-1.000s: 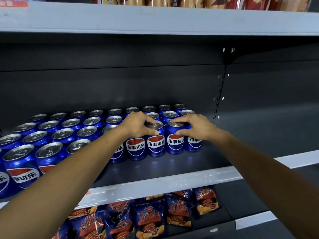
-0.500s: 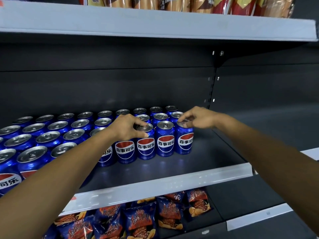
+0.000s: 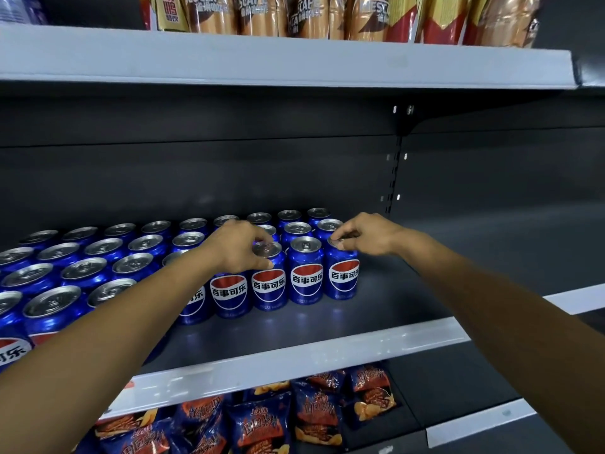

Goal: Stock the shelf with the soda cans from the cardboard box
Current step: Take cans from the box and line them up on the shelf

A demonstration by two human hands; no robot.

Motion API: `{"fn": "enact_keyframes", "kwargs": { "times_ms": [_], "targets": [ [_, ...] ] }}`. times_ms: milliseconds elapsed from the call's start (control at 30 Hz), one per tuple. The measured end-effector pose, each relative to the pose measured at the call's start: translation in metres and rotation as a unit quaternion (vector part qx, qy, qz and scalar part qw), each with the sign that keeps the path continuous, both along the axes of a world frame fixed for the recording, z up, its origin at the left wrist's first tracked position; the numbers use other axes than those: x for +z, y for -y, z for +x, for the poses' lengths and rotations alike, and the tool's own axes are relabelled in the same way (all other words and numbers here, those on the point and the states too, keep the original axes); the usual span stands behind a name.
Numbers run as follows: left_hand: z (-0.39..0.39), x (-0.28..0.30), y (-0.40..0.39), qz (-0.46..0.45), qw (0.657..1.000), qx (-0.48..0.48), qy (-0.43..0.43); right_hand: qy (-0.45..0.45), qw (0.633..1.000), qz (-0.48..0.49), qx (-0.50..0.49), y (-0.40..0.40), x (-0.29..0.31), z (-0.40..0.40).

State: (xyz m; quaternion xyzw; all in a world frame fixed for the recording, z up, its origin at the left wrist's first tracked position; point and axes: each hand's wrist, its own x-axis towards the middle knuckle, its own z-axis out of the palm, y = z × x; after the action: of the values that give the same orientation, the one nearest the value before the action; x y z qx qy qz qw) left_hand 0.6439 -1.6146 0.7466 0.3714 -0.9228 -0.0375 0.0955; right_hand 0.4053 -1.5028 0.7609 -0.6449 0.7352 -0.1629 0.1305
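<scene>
I have my left hand [image 3: 240, 247] curled over a front-row can [image 3: 268, 280] and my right hand [image 3: 366, 235] pinching the rim of the end can [image 3: 342, 276] at its 3 o'clock, apparently squaring labels forward on the shelf [image 3: 294, 358].

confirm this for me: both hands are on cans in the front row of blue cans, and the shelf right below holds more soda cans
Not quite. The head view shows the left hand and right hand on front-row blue cans, but the shelf below holds snack bags, not soda cans.
</scene>
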Motion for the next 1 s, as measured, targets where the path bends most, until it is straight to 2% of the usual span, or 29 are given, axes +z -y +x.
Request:
{"fn": "enact_keyframes", "kwargs": {
  "times_ms": [67,133,267,867,1000],
  "targets": [
    [-0.013,0.003,-0.005,-0.064,0.998,-0.014,0.019,0.002,1.0,0.0,-0.002,0.001,0.0,-0.001],
    [-0.028,0.001,-0.012,-0.076,0.996,-0.048,-0.001,0.006,1.0,0.001,-0.003,0.001,-0.001,-0.001],
    [-0.047,-0.007,-0.021,-0.071,0.993,-0.085,-0.035,0.014,1.0,-0.005,-0.006,0.0,-0.001,-0.003],
    [-0.052,-0.007,-0.03,-0.05,0.996,-0.054,-0.047,0.027,1.0,-0.01,-0.002,0.0,-0.003,-0.004],
    [-0.05,-0.005,-0.03,-0.028,0.997,-0.053,-0.042,0.092,0.996,-0.016,-0.017,-0.001,-0.003,-0.013]
  ]
}}
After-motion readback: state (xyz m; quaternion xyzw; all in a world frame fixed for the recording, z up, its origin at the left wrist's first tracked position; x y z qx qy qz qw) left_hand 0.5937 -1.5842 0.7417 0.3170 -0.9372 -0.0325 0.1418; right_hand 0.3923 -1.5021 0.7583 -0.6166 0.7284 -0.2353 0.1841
